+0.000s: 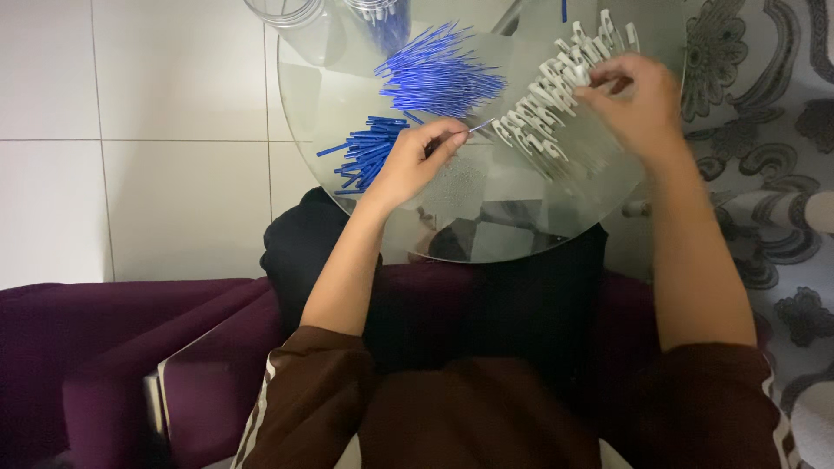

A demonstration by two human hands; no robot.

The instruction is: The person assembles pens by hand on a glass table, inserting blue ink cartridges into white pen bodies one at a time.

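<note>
Two hands over round glass table (486,234). Left hand (415,161) pinching thin pin (480,127), tip toward 2 o'clock. Right hand (632,97) at 1 o'clock, fingers closed on white plastic clips (543,113). Blue sticks (439,76) piled at 11 o'clock.

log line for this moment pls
left hand: pinching thin pin | right hand: on white clips | blue sticks: piled on glass table

Home: glass table (486,234), patterned carpet (764,130)
</note>
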